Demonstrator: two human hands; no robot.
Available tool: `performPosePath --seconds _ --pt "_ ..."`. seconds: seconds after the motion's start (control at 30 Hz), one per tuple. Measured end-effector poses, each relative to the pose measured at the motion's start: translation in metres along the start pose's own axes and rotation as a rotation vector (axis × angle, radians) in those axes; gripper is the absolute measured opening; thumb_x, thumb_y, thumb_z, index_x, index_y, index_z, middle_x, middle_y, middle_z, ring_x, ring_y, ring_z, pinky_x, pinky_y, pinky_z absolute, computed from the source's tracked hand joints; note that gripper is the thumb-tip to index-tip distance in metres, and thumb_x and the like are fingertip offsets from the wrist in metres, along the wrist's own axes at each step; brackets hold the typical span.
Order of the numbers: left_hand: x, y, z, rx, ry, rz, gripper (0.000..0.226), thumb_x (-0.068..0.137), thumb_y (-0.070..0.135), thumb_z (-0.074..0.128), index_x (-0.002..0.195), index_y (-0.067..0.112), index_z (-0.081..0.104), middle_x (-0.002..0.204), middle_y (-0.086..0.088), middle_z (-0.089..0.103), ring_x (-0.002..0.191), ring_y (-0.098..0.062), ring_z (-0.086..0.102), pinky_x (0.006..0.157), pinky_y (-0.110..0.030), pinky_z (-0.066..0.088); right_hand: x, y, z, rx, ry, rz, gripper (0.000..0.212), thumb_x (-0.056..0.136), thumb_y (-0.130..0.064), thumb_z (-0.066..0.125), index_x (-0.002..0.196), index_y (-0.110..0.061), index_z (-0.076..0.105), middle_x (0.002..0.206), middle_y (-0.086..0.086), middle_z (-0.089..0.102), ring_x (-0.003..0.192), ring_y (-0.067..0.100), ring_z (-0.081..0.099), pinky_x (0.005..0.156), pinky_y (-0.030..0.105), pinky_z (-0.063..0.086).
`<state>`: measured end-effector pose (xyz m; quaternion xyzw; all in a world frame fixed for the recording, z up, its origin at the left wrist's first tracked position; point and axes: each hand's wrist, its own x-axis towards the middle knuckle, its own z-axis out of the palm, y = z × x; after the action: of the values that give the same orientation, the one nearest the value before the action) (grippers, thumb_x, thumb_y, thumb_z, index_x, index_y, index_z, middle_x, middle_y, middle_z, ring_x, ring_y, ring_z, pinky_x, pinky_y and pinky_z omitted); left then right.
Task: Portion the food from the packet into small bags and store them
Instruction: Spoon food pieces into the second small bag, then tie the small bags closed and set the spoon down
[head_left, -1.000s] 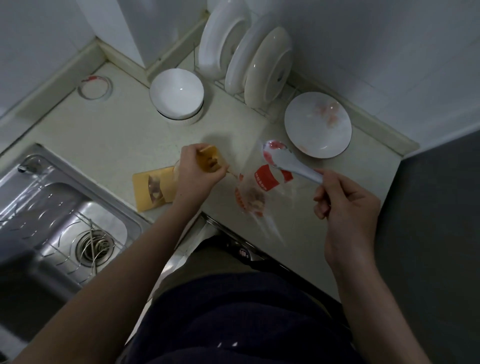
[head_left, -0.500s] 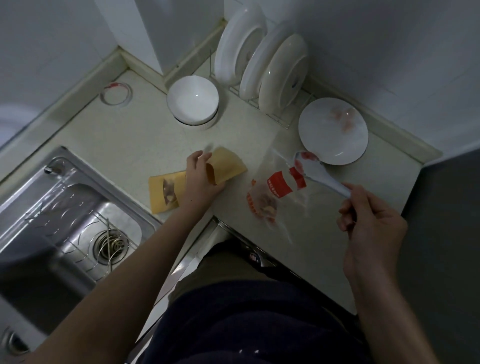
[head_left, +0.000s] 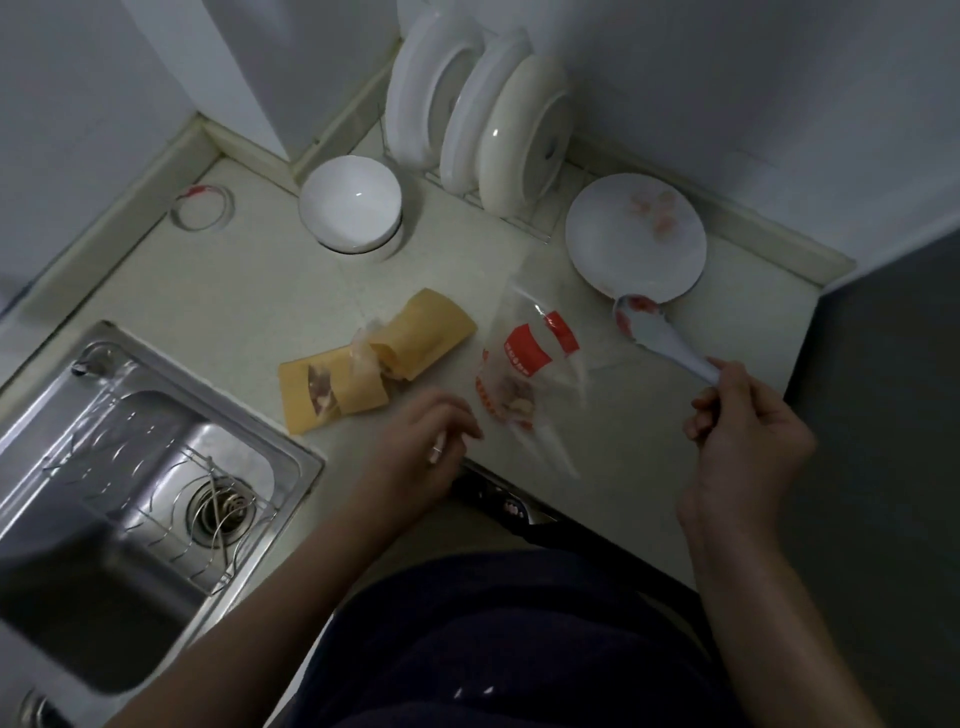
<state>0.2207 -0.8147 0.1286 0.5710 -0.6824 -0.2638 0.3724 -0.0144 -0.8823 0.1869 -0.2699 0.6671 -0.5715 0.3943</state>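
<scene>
Food pieces (head_left: 511, 402) were seen gathered at the near end of the clear packet (head_left: 524, 364), which was laid on the counter (head_left: 260, 291) between the hands. The handle of a white spoon (head_left: 654, 335) was pinched by the curled fingers of the right hand (head_left: 748, 436), its red-smeared bowl placed at the near rim of the plate (head_left: 613, 244). The left hand (head_left: 415, 452) was held loosely curled, nothing gripped. Yellow small bags (head_left: 431, 332) were laid overlapping, left of the packet.
</scene>
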Motion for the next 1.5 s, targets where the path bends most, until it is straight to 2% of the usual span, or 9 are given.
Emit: performPosePath --seconds 0.2,0.33,0.5,0.63,0.9,1.03,1.17,1.3,1.5 --pt "0.022 0.051 0.063 -0.003 -0.616 0.17 0.024 0.093 0.009 0.052 0.113 0.008 0.066 0.132 -0.005 0.052 0.11 -0.014 0.056 0.09 -0.006 0.033 0.005 0.018 -0.026 -0.037 0.156 0.041 0.027 0.097 -0.018 0.054 0.075 -0.017 0.069 0.055 -0.003 0.052 0.045 0.007 0.043 0.046 0.021 0.038" --pt "0.048 0.055 0.124 0.177 -0.659 0.014 0.039 0.092 0.008 0.053 0.129 -0.007 0.052 0.156 -0.026 0.021 0.143 -0.03 0.027 0.111 -0.028 0.028 0.009 0.03 -0.046 -0.062 0.225 0.054 0.034 0.097 -0.019 0.053 0.064 -0.02 0.062 0.044 -0.008 0.052 0.044 0.006 0.044 0.046 0.02 0.039" --pt "0.087 0.038 0.177 0.521 -0.697 -0.209 0.046 0.089 0.007 0.048 0.131 -0.009 0.043 0.157 -0.031 -0.002 0.148 -0.038 0.003 0.118 -0.041 0.015 0.011 0.048 -0.062 -0.117 0.288 0.057 0.035 0.095 -0.023 0.055 0.061 -0.018 0.061 0.047 -0.008 0.052 0.043 0.004 0.044 0.044 0.017 0.039" --pt "0.1 0.026 0.194 0.585 -0.746 -0.34 0.05 0.091 0.004 0.037 0.14 -0.008 0.035 0.158 -0.026 -0.013 0.147 -0.041 0.003 0.117 -0.05 0.015 0.014 0.058 -0.065 -0.15 0.312 0.077 0.031 0.093 -0.026 0.058 0.068 -0.01 0.065 0.059 0.003 0.058 0.057 0.014 0.051 0.056 0.029 0.042" --pt "0.101 0.019 0.204 0.799 -0.715 -0.222 0.044 0.091 0.008 0.039 0.133 -0.004 0.048 0.137 -0.025 0.035 0.125 -0.04 0.037 0.109 -0.048 0.029 0.017 0.055 -0.066 -0.156 0.333 -0.054 0.027 0.094 -0.023 0.059 0.072 -0.009 0.067 0.057 -0.005 0.057 0.052 0.001 0.048 0.053 0.015 0.041" --pt "0.1 0.014 0.198 0.818 -0.7 -0.189 0.04 0.088 0.008 0.043 0.126 -0.003 0.053 0.131 -0.022 0.036 0.118 -0.04 0.041 0.105 -0.047 0.032 0.016 0.051 -0.064 -0.113 0.332 -0.067 0.024 0.093 -0.026 0.06 0.076 -0.012 0.069 0.063 -0.008 0.062 0.058 -0.001 0.054 0.057 0.012 0.044" --pt "0.106 0.013 0.197 0.79 -0.78 -0.263 0.048 0.09 0.006 0.041 0.136 -0.009 0.041 0.152 -0.031 0.009 0.142 -0.048 0.01 0.115 -0.057 0.013 0.015 0.048 -0.062 -0.108 0.322 -0.089 0.022 0.093 -0.025 0.061 0.078 -0.012 0.07 0.067 -0.006 0.066 0.061 -0.003 0.057 0.058 0.008 0.043" --pt "0.108 0.008 0.196 0.799 -0.818 -0.266 0.046 0.092 0.012 0.039 0.135 -0.003 0.044 0.144 -0.026 0.025 0.135 -0.044 0.025 0.113 -0.056 0.02 0.018 0.05 -0.066 -0.131 0.319 -0.101 0.024 0.093 -0.025 0.06 0.081 -0.008 0.071 0.075 0.001 0.066 0.067 -0.001 0.058 0.063 0.008 0.042" --pt "0.106 0.042 0.188 0.25 -0.397 -0.35 0.026 0.094 0.015 0.058 0.111 -0.002 0.066 0.114 -0.016 0.061 0.104 -0.029 0.059 0.089 -0.033 0.044 0.022 0.049 -0.064 -0.123 0.262 -0.153 0.026 0.099 -0.018 0.047 0.077 -0.012 0.06 0.079 0.001 0.062 0.071 0.003 0.057 0.072 0.021 0.042"
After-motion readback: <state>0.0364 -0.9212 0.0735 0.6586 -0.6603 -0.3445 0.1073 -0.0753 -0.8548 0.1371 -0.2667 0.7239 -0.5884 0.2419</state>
